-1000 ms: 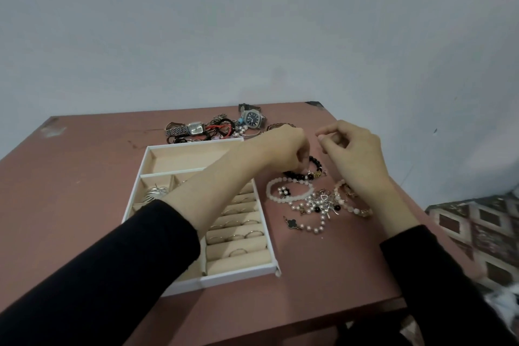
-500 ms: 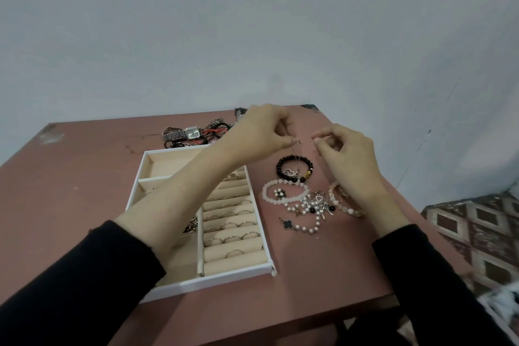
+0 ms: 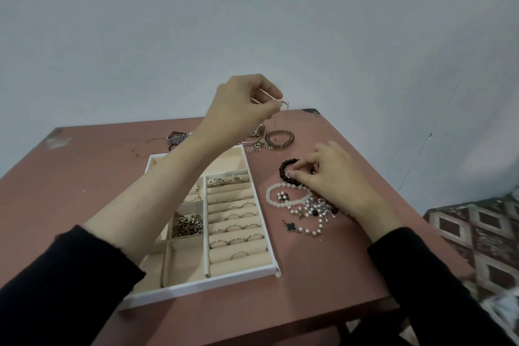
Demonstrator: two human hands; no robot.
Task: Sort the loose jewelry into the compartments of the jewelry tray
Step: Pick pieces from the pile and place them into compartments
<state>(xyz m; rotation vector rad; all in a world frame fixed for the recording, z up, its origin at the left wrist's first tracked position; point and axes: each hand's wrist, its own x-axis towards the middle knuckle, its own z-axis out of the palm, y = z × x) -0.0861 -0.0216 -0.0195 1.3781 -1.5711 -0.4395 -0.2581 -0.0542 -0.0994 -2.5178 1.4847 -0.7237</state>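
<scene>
My left hand (image 3: 243,108) is raised above the table's far side, pinching a thin silver chain (image 3: 285,105) that hangs down from its fingertips. My right hand (image 3: 325,174) rests on the table, fingertips pinched at the black bead bracelet (image 3: 285,170). The white jewelry tray (image 3: 244,274) lies below my left forearm, with rings in its padded rows (image 3: 234,222) and a dark chain (image 3: 188,225) in a left compartment. A white bead bracelet (image 3: 273,199) and a pearl tangle (image 3: 314,213) lie to the right of the tray.
More loose pieces lie beyond the tray: a brown braided bracelet (image 3: 279,139) and a metal-banded item (image 3: 177,139). The reddish table (image 3: 84,182) stands against a pale wall; its right edge drops to a patterned floor (image 3: 477,236).
My left hand has risen, lifting the thin chain up off the table. My right hand has dropped down onto the black bead bracelet. The view has tilted upward.
</scene>
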